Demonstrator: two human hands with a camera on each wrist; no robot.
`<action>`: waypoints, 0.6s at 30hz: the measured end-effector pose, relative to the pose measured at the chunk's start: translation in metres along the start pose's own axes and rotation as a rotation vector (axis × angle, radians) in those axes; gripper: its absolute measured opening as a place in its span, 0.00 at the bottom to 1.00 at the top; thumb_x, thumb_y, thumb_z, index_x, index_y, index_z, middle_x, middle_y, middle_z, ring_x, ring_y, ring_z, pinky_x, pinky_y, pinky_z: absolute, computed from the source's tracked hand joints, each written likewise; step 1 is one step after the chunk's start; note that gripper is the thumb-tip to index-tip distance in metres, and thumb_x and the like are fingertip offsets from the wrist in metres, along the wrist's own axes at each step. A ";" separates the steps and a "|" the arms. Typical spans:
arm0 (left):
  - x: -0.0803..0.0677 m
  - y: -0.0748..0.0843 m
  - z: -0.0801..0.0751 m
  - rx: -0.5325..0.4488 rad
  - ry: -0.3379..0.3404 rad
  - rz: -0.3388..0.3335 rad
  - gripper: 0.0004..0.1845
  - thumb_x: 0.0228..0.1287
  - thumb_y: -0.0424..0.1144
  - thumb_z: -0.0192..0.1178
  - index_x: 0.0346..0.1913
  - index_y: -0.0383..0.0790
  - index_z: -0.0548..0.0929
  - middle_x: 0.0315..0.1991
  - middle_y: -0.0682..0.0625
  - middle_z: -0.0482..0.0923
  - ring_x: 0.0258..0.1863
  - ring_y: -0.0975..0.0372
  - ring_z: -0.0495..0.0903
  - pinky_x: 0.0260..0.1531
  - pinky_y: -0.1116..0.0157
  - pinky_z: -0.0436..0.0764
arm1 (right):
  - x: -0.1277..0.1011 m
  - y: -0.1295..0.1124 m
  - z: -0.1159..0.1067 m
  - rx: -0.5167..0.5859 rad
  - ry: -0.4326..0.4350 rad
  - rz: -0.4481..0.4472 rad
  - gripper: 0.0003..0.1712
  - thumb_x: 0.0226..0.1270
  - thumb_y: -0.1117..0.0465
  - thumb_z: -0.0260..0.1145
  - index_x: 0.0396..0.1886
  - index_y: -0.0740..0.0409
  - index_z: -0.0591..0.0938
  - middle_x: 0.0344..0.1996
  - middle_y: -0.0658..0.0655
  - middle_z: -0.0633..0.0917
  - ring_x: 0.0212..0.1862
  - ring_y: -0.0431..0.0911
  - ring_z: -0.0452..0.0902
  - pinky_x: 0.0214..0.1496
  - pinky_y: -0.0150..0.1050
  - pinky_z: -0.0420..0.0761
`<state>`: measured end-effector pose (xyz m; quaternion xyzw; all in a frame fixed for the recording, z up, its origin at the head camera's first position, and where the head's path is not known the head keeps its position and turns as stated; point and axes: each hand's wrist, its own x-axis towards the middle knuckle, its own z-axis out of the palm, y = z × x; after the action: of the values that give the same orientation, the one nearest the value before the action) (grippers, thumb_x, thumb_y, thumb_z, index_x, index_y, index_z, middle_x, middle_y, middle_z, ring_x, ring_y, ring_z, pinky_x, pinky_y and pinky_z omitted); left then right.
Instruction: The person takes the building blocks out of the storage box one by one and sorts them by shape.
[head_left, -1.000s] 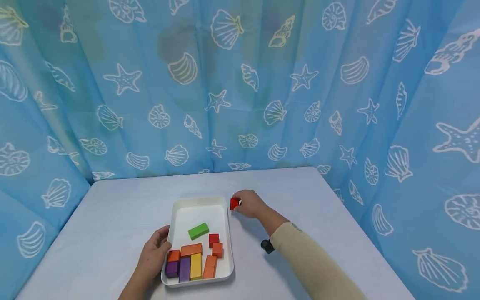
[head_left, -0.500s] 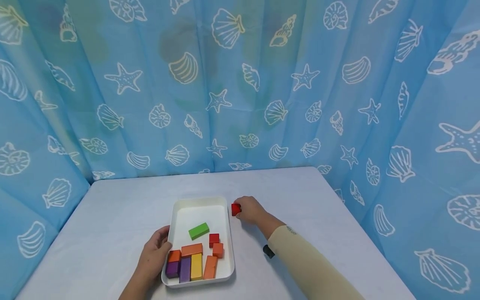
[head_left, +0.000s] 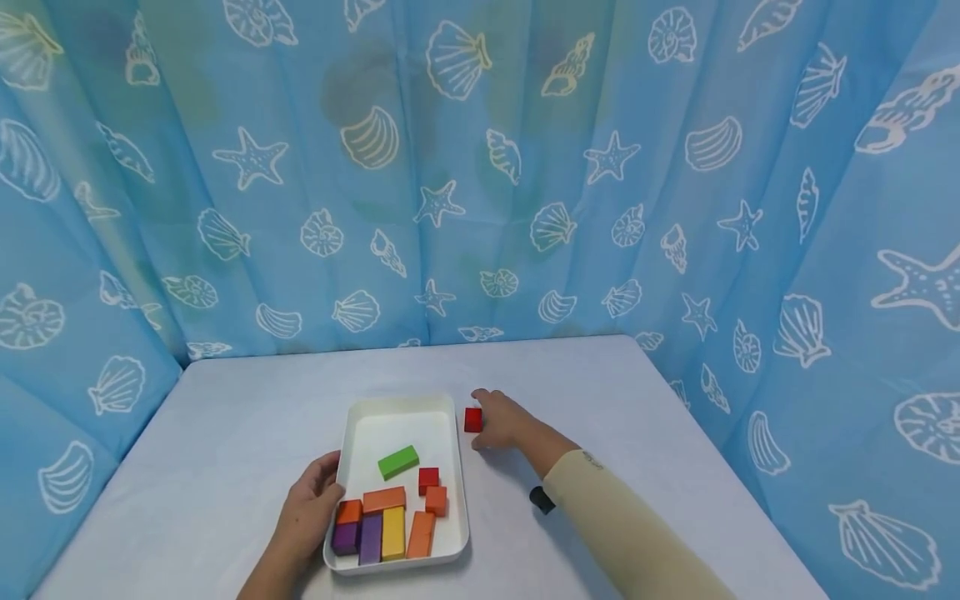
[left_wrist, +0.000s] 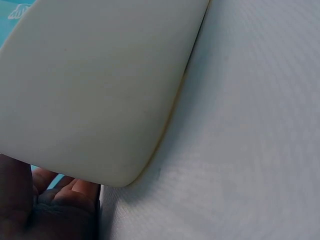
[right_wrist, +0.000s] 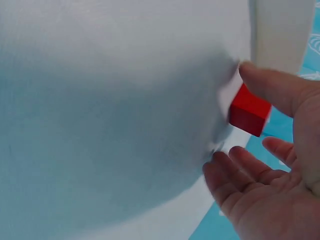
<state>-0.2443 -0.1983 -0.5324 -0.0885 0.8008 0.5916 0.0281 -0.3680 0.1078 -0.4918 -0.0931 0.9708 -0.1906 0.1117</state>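
Note:
A small red block (head_left: 473,420) sits on the white tabletop, just off the right side of a white tray (head_left: 459,467). My right hand (head_left: 501,421) is spread about this block, thumb and fingers apart. In the right wrist view a gap shows between the fingers (right_wrist: 222,175) and the red block (right_wrist: 250,111). My left hand (head_left: 302,507) grips the tray's left side, thumb at the rim. The left wrist view shows the tray's outer wall (left_wrist: 100,100) with part of the left hand (left_wrist: 55,205) beside it.
Inside the tray lie a green block (head_left: 398,462), a yellow block (head_left: 393,533), two purple blocks (head_left: 370,539), another red block (head_left: 428,480) and several orange blocks (head_left: 383,500). A shell-patterned blue curtain (head_left: 465,167) hangs behind the table. A black device (head_left: 542,500) shows under the right wrist.
My right hand brought the red block slightly toward me and down beside the tray, then let go, its fingers spreading. The left hand and tray have stayed put.

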 end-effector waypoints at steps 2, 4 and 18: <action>0.000 0.000 0.000 0.002 -0.002 0.002 0.34 0.74 0.30 0.50 0.81 0.33 0.61 0.80 0.32 0.59 0.80 0.39 0.58 0.77 0.40 0.59 | -0.001 0.002 -0.002 0.009 -0.014 -0.002 0.54 0.58 0.57 0.85 0.81 0.52 0.67 0.68 0.59 0.77 0.66 0.53 0.75 0.66 0.53 0.84; 0.000 0.001 0.000 0.001 0.001 0.004 0.34 0.74 0.30 0.50 0.81 0.33 0.61 0.80 0.32 0.59 0.80 0.39 0.58 0.77 0.40 0.59 | 0.000 0.003 -0.004 0.010 -0.009 -0.013 0.52 0.59 0.56 0.85 0.80 0.52 0.68 0.68 0.59 0.77 0.67 0.53 0.75 0.66 0.53 0.84; 0.004 -0.001 0.003 -0.011 0.020 -0.013 0.34 0.72 0.29 0.51 0.80 0.31 0.62 0.79 0.30 0.61 0.79 0.38 0.60 0.75 0.40 0.62 | 0.002 0.007 -0.002 0.009 0.046 -0.058 0.36 0.62 0.59 0.83 0.69 0.53 0.80 0.61 0.56 0.83 0.62 0.53 0.78 0.61 0.50 0.87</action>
<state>-0.2486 -0.1961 -0.5349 -0.1001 0.7973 0.5947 0.0234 -0.3712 0.1145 -0.4932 -0.1165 0.9691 -0.2004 0.0840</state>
